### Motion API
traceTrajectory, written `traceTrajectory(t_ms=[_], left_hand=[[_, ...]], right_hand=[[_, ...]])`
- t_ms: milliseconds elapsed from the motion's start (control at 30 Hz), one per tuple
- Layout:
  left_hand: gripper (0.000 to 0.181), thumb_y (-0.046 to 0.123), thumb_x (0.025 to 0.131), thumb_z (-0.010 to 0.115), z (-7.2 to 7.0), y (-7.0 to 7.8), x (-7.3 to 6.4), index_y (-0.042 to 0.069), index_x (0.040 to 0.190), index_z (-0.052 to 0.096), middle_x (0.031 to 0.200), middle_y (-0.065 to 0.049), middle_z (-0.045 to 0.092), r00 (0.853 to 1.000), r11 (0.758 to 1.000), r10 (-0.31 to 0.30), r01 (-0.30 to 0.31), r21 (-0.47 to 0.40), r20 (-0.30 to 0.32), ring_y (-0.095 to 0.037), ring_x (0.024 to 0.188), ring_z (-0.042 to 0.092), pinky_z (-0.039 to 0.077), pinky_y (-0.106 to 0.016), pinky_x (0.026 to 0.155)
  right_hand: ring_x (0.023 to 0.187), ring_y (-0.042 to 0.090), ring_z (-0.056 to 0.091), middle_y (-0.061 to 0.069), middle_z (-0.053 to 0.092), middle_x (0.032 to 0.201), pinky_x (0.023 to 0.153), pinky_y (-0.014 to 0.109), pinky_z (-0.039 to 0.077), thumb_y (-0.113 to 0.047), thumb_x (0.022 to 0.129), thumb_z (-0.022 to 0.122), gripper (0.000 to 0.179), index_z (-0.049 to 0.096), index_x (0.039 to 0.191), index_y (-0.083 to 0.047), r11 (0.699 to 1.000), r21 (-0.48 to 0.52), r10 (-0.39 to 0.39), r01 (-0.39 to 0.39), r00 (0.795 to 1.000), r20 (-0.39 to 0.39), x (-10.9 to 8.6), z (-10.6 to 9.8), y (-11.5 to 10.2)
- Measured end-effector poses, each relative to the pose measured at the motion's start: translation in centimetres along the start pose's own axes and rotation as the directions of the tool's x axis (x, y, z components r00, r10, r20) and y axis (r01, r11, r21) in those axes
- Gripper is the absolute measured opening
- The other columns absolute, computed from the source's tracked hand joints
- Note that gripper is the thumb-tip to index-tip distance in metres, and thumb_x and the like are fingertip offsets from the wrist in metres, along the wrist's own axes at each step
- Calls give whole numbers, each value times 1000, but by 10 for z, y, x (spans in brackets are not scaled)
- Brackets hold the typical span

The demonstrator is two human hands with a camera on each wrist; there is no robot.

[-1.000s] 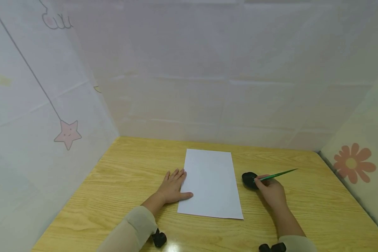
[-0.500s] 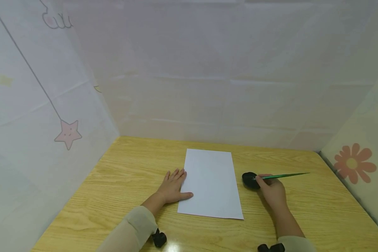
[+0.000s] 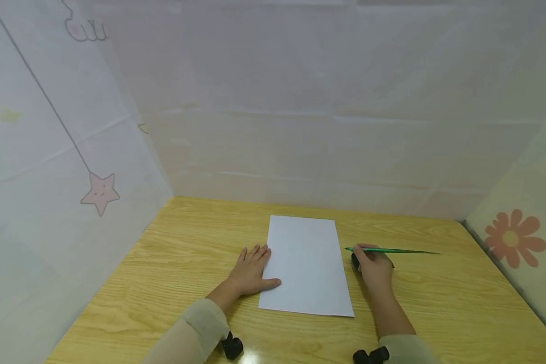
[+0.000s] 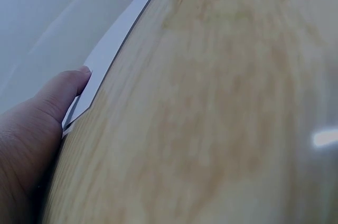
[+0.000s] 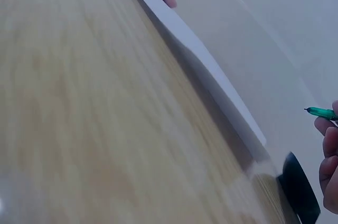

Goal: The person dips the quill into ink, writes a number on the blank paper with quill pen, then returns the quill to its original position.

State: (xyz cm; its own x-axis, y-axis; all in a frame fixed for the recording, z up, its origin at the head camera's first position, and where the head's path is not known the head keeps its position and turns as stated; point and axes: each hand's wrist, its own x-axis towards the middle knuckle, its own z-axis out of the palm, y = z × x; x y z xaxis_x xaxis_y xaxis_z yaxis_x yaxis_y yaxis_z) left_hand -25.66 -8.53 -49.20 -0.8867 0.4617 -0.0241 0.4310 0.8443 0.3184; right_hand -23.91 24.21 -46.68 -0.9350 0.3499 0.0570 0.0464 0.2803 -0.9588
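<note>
Ok, L hand (image 3: 250,274) lies spread on L edge of white paper (image 3: 307,268) — R hand (image 3: 375,269) pinches green pen (image 3: 405,251) above blk obj (image 5: 299,188) — tip twd paper.

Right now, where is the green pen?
In the head view, the right hand holds the green pen, its tip just right of the white sheet, near the black object.

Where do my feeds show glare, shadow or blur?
Head: a bright glare spot on the table at the bottom edge; left wrist: glare at the right edge, wood grain soft; right wrist: glare clipped at lower left, grain blurred, a shadow beside the paper.
</note>
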Motion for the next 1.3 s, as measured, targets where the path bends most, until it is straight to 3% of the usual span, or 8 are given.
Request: traceTrajectory(t_ms=[100, 200, 300, 433, 667, 1033, 1300], left_hand=[[96, 69, 88, 52, -1, 0, 0, 8, 156, 25, 165, -8, 19, 1000, 1000, -7, 7, -5, 4, -29, 153, 14, 6, -55, 123], [96, 69, 88, 53, -1, 1, -1, 8, 156, 25, 165, -8, 19, 1000, 1000, -11, 11, -9, 8, -29, 153, 13, 5, -55, 123], [96, 69, 88, 52, -1, 1, -1, 8, 156, 25, 165, -8, 19, 1000, 1000, -10, 10, -3, 8, -28, 153, 14, 5, -55, 123], [96, 69, 88, 52, -1, 0, -1, 8, 156, 24, 165, -7, 18, 1000, 1000, -13, 13, 6, 8, -28, 154, 13, 5, -55, 124], [96, 70, 88, 51, -2, 0, 0, 9, 156, 23, 165, -6, 17, 1000, 1000, -21, 20, 16, 14, -27, 154, 12, 4, -54, 124], [97, 71, 87, 51, -1, 0, 2, 9, 156, 24, 165, -6, 17, 1000, 1000, -21, 21, 21, 11, -27, 154, 12, 5, -54, 124], [97, 71, 87, 52, 1, 0, 2, 9, 156, 24, 165, -5, 17, 1000, 1000, -28, 28, 15, 12, -26, 154, 12, 4, -53, 124]], right_hand=[[62, 6, 53, -4, 63, 85, 58, 19, 48, -35, 97, 61, 38, 64, 116, -3, 1000, -2, 10, -10, 1000, 5, 1, 12, -4], [78, 8, 57, 3, 66, 101, 64, 15, 48, -37, 97, 61, 38, 64, 117, -5, 999, -9, 37, -36, 999, 3, 3, 22, -9], [76, 6, 56, 5, 67, 105, 62, 14, 47, -37, 96, 62, 36, 64, 115, -7, 998, -2, 58, -58, 998, -9, 6, 31, -10], [60, 3, 50, 5, 68, 98, 55, 17, 46, -38, 95, 63, 35, 66, 112, -9, 999, -11, 35, -35, 999, -20, 13, 41, -9], [58, 6, 52, 2, 67, 91, 56, 19, 47, -36, 94, 64, 33, 68, 109, -7, 1000, -20, -11, 10, 999, -38, 23, 53, -12], [74, 12, 55, 20, 67, 117, 60, 16, 48, -33, 96, 60, 35, 64, 117, -6, 999, -29, 41, -41, 999, 7, 31, 69, -15], [68, 10, 53, 19, 69, 114, 59, 19, 46, -31, 97, 60, 32, 63, 115, -5, 998, -31, 52, -51, 998, 20, 38, 77, -12]])
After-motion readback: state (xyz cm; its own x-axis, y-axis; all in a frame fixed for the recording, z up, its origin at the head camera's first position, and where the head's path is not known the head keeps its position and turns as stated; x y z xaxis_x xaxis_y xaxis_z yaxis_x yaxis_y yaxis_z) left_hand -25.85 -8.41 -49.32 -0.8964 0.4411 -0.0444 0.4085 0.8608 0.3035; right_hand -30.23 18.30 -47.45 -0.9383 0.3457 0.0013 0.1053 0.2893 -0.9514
